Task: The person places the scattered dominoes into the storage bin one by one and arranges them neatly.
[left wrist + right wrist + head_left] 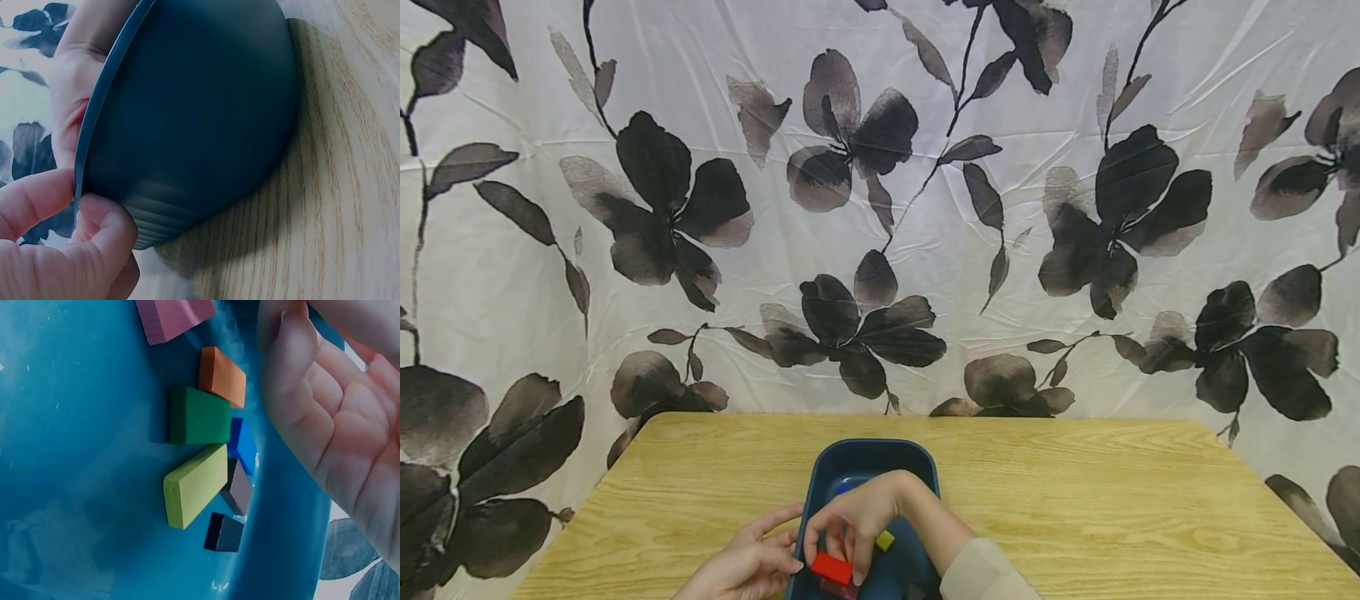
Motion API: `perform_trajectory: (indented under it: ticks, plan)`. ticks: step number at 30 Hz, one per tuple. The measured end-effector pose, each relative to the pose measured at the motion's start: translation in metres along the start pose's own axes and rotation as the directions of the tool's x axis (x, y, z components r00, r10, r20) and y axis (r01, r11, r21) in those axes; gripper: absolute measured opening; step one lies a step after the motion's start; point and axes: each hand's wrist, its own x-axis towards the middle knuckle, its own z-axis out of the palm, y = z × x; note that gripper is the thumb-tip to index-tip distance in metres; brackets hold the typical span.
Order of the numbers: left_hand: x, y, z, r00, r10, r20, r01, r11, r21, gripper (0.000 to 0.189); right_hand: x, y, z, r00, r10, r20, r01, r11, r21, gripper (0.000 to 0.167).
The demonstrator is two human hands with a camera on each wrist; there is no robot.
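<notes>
Fingers of the right hand curl down around a red block, pinching it at the near edge of a dark blue tray, just above the tray's near left corner. The block's long axis runs roughly left to right across the view, tilted slightly, and it sits directly below the fingertips, so this hand is the one on it.

Just to the left, the left hand rests on the tabletop with its thumb and a bent finger pinching the tray's left rim; the left wrist view shows that rim held between them and the tray's outer wall sitting on the wood.

Inside the tray, past the red block, a yellow block shows beside the right wrist. The right wrist view shows several more loose blocks on the tray floor: yellow-green, green, orange, blue, pink, and 2 dark grey ones.

Farther off, a white cloth printed with dark flowers hangs behind the tabletop.
</notes>
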Motion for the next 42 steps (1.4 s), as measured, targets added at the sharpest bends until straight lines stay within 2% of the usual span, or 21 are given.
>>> perform_trajectory:
  ticks: [6, 13, 18, 20, 25, 28, 42]
  plan:
    - [0.0, 0.001, 0.003, 1.0, -0.008, 0.003, 0.008, 1.0, -0.007, 0.078, 0.003, 0.001, 0.001, 0.999, 0.031, 0.031, -0.032, 0.999, 0.012, 0.054]
    - [-0.001, 0.0, 0.002, 1.0, -0.002, -0.002, 0.002, 1.0, 0.001, 0.075, 0.007, 0.001, 0.003, 0.995, 0.05, 0.082, -0.05, 0.999, -0.006, 0.054]
    - [-0.002, -0.001, -0.001, 0.999, 0.006, 0.033, -0.006, 1.0, -0.013, 0.074, 0.011, 0.004, 0.004, 0.986, 0.056, 0.157, -0.058, 0.998, 0.012, 0.055]
    - [-0.002, -0.001, -0.001, 0.998, 0.009, 0.054, -0.008, 1.0, -0.018, 0.072, 0.013, 0.005, 0.004, 0.983, 0.077, 0.164, -0.084, 0.996, 0.033, 0.055]
    - [-0.003, -0.002, -0.002, 0.998, 0.016, 0.068, -0.016, 1.0, -0.011, 0.074, 0.015, 0.004, 0.007, 0.977, 0.163, 0.138, -0.172, 0.983, 0.059, 0.055]
    - [-0.003, -0.002, -0.002, 0.998, 0.012, 0.065, -0.01, 1.0, -0.018, 0.076, 0.016, 0.004, 0.008, 0.971, 0.189, 0.145, -0.197, 0.98, 0.039, 0.056]
    - [-0.002, -0.002, -0.002, 0.998, 0.007, 0.056, -0.008, 1.0, 0.013, 0.081, 0.016, 0.002, 0.01, 0.967, 0.219, 0.129, -0.224, 0.974, 0.031, 0.059]
